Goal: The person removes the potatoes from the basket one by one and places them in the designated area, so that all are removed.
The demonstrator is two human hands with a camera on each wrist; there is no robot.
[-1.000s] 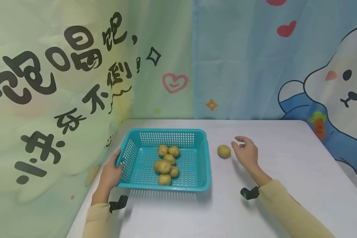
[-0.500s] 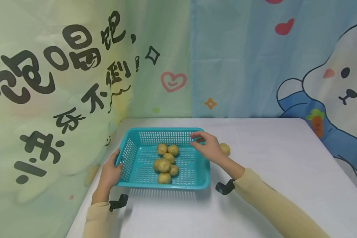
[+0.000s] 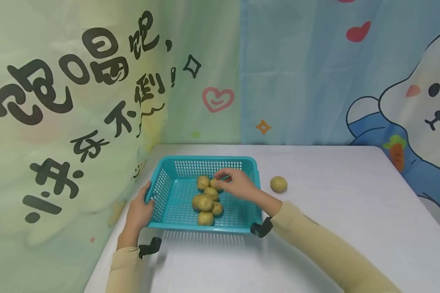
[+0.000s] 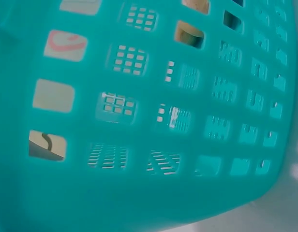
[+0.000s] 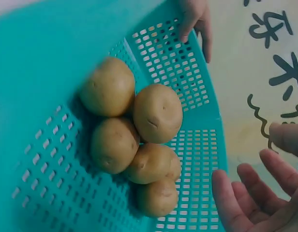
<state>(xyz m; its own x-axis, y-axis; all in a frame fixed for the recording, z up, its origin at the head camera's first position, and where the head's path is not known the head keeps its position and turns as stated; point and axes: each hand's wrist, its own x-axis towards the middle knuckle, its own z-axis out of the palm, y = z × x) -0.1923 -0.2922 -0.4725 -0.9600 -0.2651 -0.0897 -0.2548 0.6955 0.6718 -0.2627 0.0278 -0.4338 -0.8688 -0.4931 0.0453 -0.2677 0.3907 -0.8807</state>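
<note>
Beyond both hands hangs a pastel backdrop point(image 3: 297, 81) printed with black lettering, hearts and a white cartoon animal. Beneath them spreads a white tabletop point(image 3: 352, 183). To the left hand's right, and under the right hand, sits a rectangular turquoise plastic basket point(image 3: 190, 228) with latticed walls.

The left hand point(image 3: 140, 209) grasps the basket's left rim, thumb inside and fingers outside. The right hand point(image 3: 238, 185) extends over the basket's right wall and grasps nothing — the right wrist view shows its fingers apart and loosely bent.

Round yellow-brown potatoes point(image 3: 205, 202) lie clustered in the basket, between the left hand and the right forearm, one propped on its neighbours. One potato at the far side point(image 3: 214, 184) is partly hidden by the right fingertips; whether they touch it, I cannot tell. A single loose potato point(image 3: 278, 184) lies on the tabletop, to the right of the right hand.

The step in hand looks like a reach for one potato. Next would come closing thumb and fingers round it — gently, without rolling the others — while the left hand steadies the rim.
</note>
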